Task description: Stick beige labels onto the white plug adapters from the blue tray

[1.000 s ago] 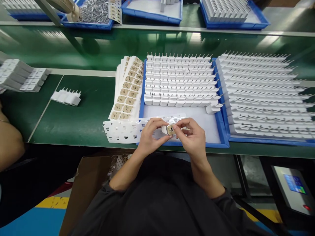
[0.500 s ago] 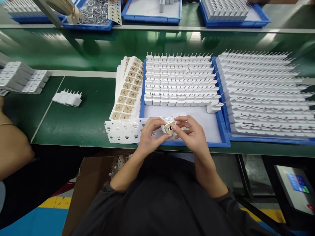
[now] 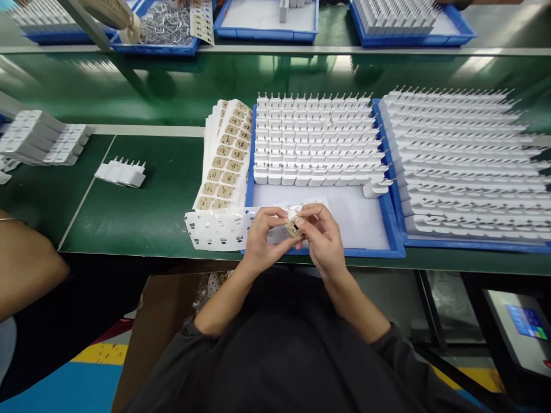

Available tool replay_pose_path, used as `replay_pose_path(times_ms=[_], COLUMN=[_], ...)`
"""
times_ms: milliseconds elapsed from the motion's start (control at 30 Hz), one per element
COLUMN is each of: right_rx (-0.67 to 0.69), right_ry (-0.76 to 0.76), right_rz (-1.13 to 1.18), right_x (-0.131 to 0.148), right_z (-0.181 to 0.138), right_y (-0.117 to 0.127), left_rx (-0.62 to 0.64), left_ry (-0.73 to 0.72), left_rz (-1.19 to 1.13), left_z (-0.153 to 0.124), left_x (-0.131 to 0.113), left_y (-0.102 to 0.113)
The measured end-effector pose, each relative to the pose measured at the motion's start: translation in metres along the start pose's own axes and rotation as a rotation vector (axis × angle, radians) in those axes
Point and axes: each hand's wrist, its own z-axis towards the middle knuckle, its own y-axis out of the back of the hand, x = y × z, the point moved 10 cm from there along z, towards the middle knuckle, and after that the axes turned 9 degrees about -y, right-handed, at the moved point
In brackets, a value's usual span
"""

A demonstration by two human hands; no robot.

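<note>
Between both hands, over the front of the blue tray (image 3: pixel 394 244), is a white plug charger (image 3: pixel 294 226) with a gold label on the face turned up. My left hand (image 3: pixel 264 238) pinches it from the left. My right hand (image 3: pixel 323 238) grips its right side, with the thumb on the label by the dark port. Beneath the hands lies a white backing sheet (image 3: pixel 215 229) with small dark marks. Rows of white chargers (image 3: pixel 318 143), pins up, fill the back of the tray. A stack of gold label sheets (image 3: pixel 226 158) lies left of it.
A second tray of chargers (image 3: pixel 473 172) adjoins on the right. A short row of chargers (image 3: pixel 121 172) and stacked white chargers (image 3: pixel 43 137) stand at left, near another person's arm (image 3: pixel 30 267). A shelf with blue trays (image 3: pixel 267 34) runs behind.
My right hand has moved left and closed in on the charger. The charger has turned and shifted slightly left. My left hand stays nearly in place.
</note>
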Motion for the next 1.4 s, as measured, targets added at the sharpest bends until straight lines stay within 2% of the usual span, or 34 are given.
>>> replay_pose_path(times_ms=[133, 233, 467, 867, 1033, 1167, 1267, 1400], right_rx=[0.085, 0.120, -0.023, -0.080, -0.067, 0.032, 0.091, 0.066], right_ry=[-0.056, -0.018, 0.074, 0.060, 0.021, 0.017, 0.101, 0.332], right_rz=[-0.016, -0.057, -0.044, -0.018, 0.001, -0.008, -0.137, -0.506], right_x=[-0.004, -0.002, -0.001, 0.001, -0.002, 0.000, 0.016, 0.046], right_z=[0.000, -0.003, -0.006, -0.004, -0.003, -0.003, -0.004, -0.006], right_y=[-0.001, -0.002, -0.005, -0.005, -0.006, -0.004, 0.001, 0.002], left_rx=[-0.042, -0.066, -0.068, -0.070, -0.069, -0.075, -0.071, -0.045], left_ry=[0.041, 0.046, -0.122, -0.161, -0.145, -0.108, -0.085, -0.081], left_rz=[-0.009, 0.013, 0.158, 0.207, 0.197, 0.144, 0.078, 0.081], left_z=[-0.004, -0.003, 0.004, 0.003, 0.002, -0.001, -0.001, 0.000], left_x=[0.006, 0.006, -0.017, -0.022, -0.020, -0.014, -0.011, -0.012], left_y=[0.004, 0.006, 0.004, 0.004, 0.004, 0.004, 0.003, 0.001])
